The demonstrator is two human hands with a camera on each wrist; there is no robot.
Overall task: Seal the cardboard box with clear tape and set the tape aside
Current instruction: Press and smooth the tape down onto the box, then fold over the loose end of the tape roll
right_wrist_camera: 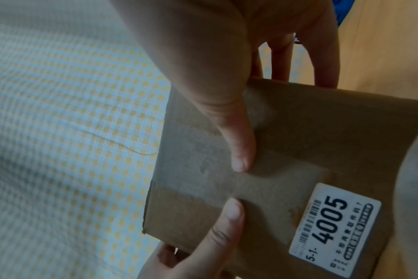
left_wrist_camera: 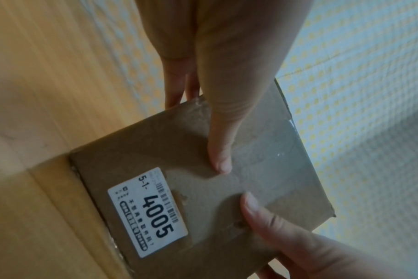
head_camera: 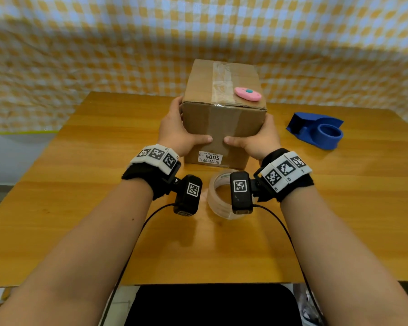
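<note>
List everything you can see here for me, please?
Cardboard box: one, brown, upright at mid-table, clear tape along its top.
Label: one, white, reading 4005, low on the box's near face.
Cutter: one, pink with a teal button, on the box top.
Tape roll: one, clear, on the table in front of the box.
Tape dispenser: one, blue, right of the box.
Table: one, wooden.
Cloth: yellow-and-white check, behind.
Left hand: grips the box's left side.
Right hand: grips its right side.

Both hands around cardboard box
</note>
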